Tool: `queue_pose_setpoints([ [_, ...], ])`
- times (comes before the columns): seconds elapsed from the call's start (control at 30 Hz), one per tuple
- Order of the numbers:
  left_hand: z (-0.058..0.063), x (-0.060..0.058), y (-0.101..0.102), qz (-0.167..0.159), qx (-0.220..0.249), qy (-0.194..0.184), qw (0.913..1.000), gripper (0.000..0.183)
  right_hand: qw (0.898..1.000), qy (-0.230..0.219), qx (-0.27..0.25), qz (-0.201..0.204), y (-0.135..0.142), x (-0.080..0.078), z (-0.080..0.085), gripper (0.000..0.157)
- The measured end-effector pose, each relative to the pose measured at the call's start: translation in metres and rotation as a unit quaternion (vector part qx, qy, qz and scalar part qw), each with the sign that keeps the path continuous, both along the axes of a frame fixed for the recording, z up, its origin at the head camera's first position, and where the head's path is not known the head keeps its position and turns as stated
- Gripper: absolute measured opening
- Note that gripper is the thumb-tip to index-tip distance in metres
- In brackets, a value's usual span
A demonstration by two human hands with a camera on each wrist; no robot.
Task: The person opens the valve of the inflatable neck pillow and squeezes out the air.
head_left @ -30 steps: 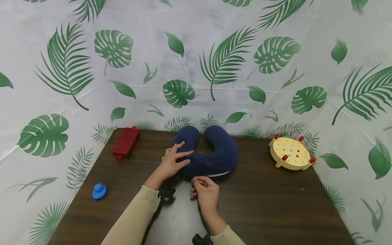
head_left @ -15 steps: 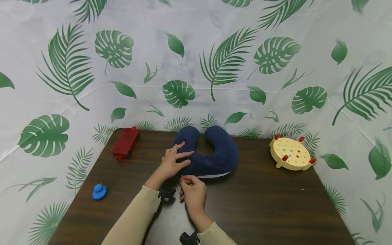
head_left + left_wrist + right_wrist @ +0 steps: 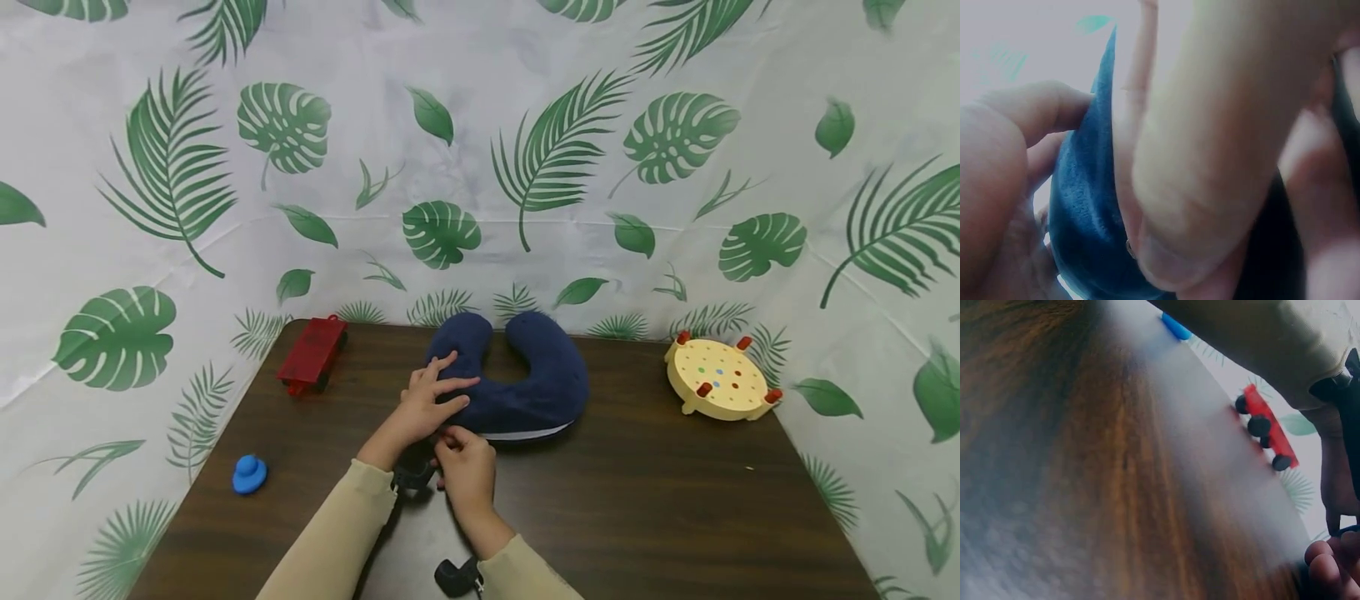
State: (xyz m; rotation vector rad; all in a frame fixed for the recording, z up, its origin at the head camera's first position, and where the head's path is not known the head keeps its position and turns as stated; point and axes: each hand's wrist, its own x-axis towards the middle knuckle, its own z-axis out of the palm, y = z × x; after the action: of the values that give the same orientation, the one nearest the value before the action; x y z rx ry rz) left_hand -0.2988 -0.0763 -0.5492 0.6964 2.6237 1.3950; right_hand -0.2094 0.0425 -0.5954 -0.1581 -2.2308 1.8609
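A navy U-shaped neck pillow point(image 3: 536, 392) lies on the dark wooden table, its two ends pointing away. Along its near edge runs a whitish strip point(image 3: 525, 434) at the seam. My left hand point(image 3: 423, 400) rests on the pillow's left side, fingers spread and fairly straight, holding it down. Just below it, my right hand point(image 3: 471, 471) pinches something small at the pillow's near left edge. In the left wrist view a small metallic bit, apparently a zipper pull point(image 3: 1130, 249), shows beside a fingertip on the blue fabric point(image 3: 1088, 206); the fingers cover most of it.
A red toy wagon point(image 3: 313, 354) with black wheels lies at the back left. Nearer on the left sits a small blue hat-shaped piece point(image 3: 249, 474). A pale yellow round toy with red-tipped pegs point(image 3: 716, 379) is at the back right. Leaf-printed cloth point(image 3: 442, 125) hangs behind.
My right hand has slid left along the pillow's near edge to beside the left hand, and more of the whitish strip shows. The left hand has stayed on the pillow.
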Motion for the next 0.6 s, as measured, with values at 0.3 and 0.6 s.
queue_pose_setpoints([
  [0.3,-0.006,0.001,0.002,0.009,-0.005,0.001,0.9999,0.039,0.996,-0.056,-0.037,0.061,0.02,0.0,0.016,0.014],
  [0.6,-0.006,0.004,0.002,-0.011,-0.003,-0.016,0.9998,0.044,0.982,0.002,0.115,0.149,0.11,-0.014,0.096,0.016],
])
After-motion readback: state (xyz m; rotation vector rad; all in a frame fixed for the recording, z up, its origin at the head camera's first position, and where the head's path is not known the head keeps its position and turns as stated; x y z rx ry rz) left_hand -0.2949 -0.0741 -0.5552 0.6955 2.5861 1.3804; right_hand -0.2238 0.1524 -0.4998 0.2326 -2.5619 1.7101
